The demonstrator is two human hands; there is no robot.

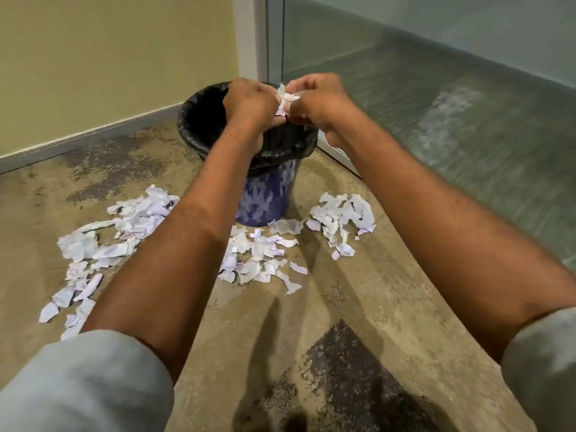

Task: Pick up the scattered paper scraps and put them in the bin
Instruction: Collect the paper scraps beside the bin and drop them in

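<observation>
Above the bin (265, 198) mouth: left hand (249, 101) and right hand (314, 101), knuckles up, fingers curled tight and clamped on one wad of scraps (285, 96) from either side. Wad white, crumpled, torn edges poking up between the two fists; lower part hidden by fingers.

Bin: mottled blue-purple body, black liner (199, 120) folded over the rim, parked in the corner between beige wall (109, 57) and glass partition (436, 88).

Rest of the paper on the stained concrete floor (343, 307), three loose groups near the bin base:
- left spread (124, 226), biggest, trailing toward the camera
- front cluster (258, 257), just before the base
- right heap (339, 216), compact

All white with faint lilac print, ragged, some curled.

Grey sleeves (93, 385) at the bottom edge, forearms bare.
</observation>
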